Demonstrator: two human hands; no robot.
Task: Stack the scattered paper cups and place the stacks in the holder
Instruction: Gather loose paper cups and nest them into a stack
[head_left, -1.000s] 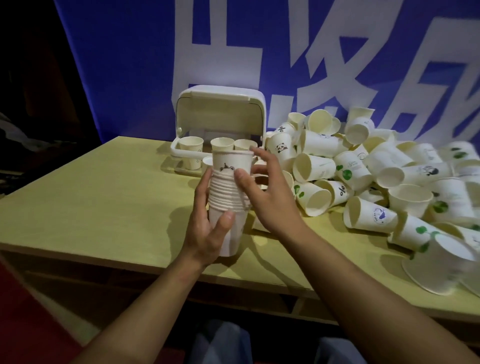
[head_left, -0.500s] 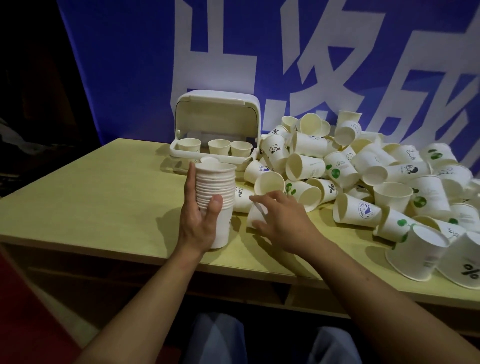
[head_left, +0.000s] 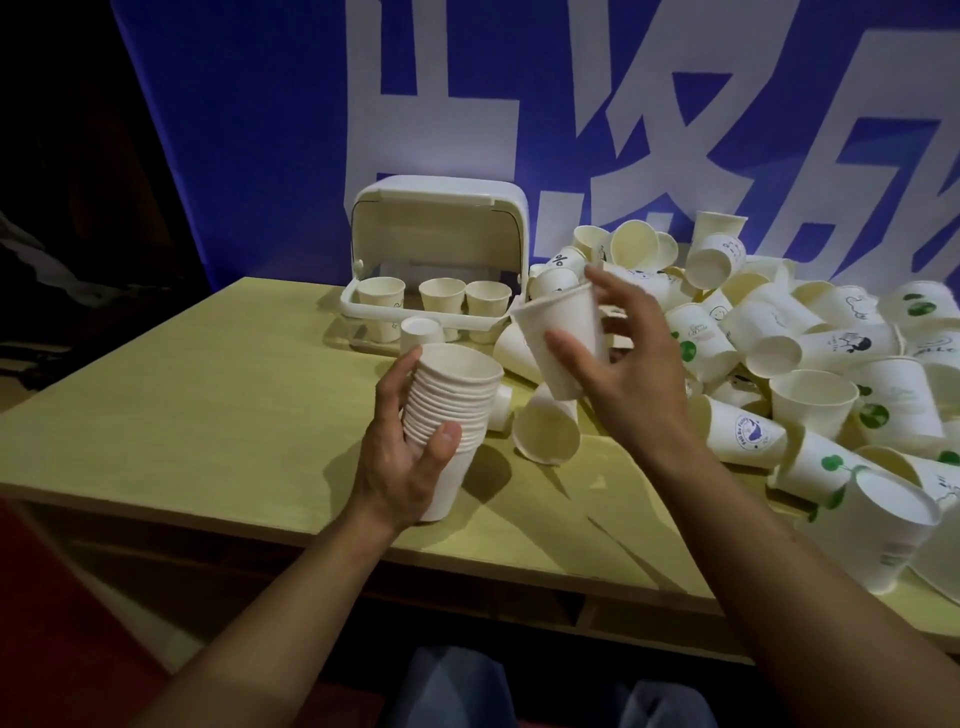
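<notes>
- Your left hand (head_left: 402, 470) grips the stack of cups (head_left: 451, 415), in front of the holder (head_left: 436, 270).
- Your right hand (head_left: 631, 369) pinches one cup (head_left: 563, 338) just right of the stack.

Both forearms are bare to the frame's edge, with no sleeves, rings or watch on the left hand (head_left: 402, 457) or right hand (head_left: 631, 374). Below, the knees (head_left: 457, 686) wear what look like blue-grey trousers.

The scene is dim, lit from above and in front. The counter (head_left: 208, 415) is moderately bright, while the left edge falls into near black. Soft shadows spread beneath the hands and cups. Wide-angle distortion bends the edges, and the frame looks slightly soft, with mild motion blur.
</notes>
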